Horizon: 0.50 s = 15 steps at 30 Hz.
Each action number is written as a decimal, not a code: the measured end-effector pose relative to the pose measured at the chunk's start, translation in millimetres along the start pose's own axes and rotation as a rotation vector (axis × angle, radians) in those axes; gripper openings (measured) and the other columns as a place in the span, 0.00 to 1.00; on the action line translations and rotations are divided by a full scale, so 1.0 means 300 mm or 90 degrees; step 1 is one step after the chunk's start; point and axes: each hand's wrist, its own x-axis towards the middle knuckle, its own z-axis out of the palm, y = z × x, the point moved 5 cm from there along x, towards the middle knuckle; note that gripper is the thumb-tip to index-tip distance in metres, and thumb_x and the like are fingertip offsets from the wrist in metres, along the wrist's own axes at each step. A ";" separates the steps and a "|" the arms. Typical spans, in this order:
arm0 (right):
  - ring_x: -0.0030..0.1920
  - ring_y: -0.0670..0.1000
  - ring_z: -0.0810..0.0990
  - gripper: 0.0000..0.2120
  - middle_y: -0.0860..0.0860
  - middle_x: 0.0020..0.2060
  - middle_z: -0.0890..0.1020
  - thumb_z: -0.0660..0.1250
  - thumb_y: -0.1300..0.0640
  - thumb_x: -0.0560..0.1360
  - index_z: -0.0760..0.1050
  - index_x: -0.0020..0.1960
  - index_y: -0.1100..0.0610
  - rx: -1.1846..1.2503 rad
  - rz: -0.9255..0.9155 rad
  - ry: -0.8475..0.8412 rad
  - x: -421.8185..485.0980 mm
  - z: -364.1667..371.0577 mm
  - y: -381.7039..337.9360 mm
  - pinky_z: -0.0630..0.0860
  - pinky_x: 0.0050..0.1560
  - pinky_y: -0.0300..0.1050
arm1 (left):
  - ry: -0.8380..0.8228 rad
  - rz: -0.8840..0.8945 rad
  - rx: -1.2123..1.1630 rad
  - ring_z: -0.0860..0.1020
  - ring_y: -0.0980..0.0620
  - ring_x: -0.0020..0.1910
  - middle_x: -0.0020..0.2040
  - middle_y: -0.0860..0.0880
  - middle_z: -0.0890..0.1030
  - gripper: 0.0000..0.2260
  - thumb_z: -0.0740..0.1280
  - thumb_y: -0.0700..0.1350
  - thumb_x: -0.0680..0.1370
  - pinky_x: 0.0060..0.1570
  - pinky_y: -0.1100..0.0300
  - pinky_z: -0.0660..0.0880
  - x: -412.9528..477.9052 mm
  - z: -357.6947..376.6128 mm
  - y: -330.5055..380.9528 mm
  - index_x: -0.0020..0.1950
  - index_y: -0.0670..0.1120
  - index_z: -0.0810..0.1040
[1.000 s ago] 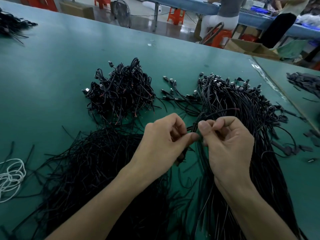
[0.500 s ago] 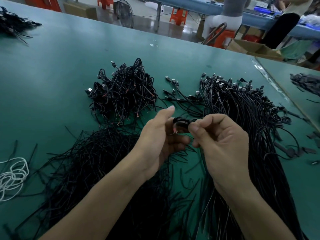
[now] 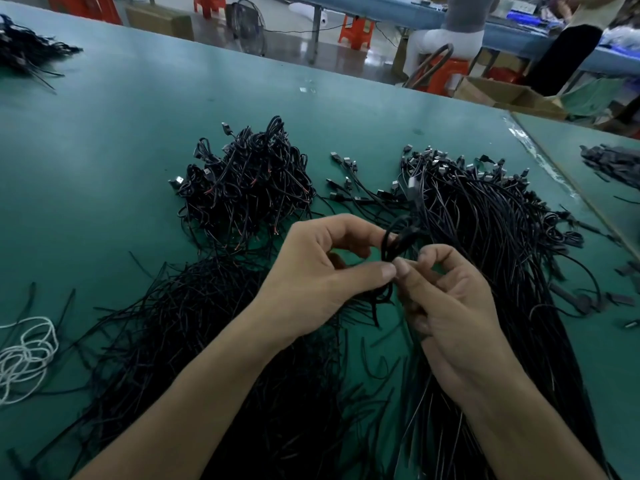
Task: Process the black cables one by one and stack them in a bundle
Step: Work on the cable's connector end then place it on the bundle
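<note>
Pinching looped cable [image 3: 393, 242], both hands [image 3: 318, 275] [image 3: 450, 306]

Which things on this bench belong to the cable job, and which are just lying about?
In the job: left hand and right hand pinching a looped black cable; coiled cable heap; uncoiled cable spread.
Lying about: white cord; floor fan; cardboard box.

Black cables [image 3: 485, 216], teal table [image 3: 104, 150], white cord [image 3: 24, 355], orange stools [image 3: 355, 31].
</note>
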 end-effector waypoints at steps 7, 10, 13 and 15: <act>0.27 0.42 0.74 0.13 0.48 0.30 0.79 0.71 0.66 0.69 0.67 0.39 0.55 -0.043 -0.045 -0.001 0.039 -0.045 -0.009 0.71 0.25 0.33 | -0.023 0.196 0.318 0.73 0.62 0.37 0.43 0.54 0.76 0.10 0.75 0.33 0.71 0.37 0.73 0.65 -0.025 0.043 0.048 0.46 0.47 0.86; 0.37 0.46 0.80 0.17 0.50 0.34 0.81 0.69 0.72 0.73 0.67 0.38 0.54 -0.184 -0.131 0.037 0.052 -0.072 -0.031 0.78 0.40 0.38 | -0.073 0.184 0.335 0.71 0.55 0.33 0.38 0.55 0.71 0.06 0.68 0.37 0.73 0.32 0.70 0.64 -0.039 0.063 0.041 0.39 0.47 0.82; 0.41 0.49 0.82 0.19 0.50 0.36 0.82 0.73 0.68 0.73 0.68 0.37 0.49 -0.328 -0.241 0.064 0.049 -0.078 -0.063 0.80 0.45 0.40 | -0.143 0.158 0.352 0.69 0.53 0.29 0.31 0.54 0.70 0.14 0.66 0.45 0.77 0.30 0.66 0.63 -0.041 0.098 0.025 0.32 0.46 0.70; 0.43 0.49 0.82 0.20 0.50 0.37 0.81 0.73 0.67 0.73 0.68 0.36 0.47 -0.371 -0.288 0.071 0.038 -0.070 -0.070 0.79 0.46 0.38 | -0.165 0.168 0.372 0.69 0.53 0.28 0.29 0.54 0.70 0.17 0.69 0.47 0.79 0.30 0.65 0.64 -0.050 0.112 0.021 0.33 0.48 0.69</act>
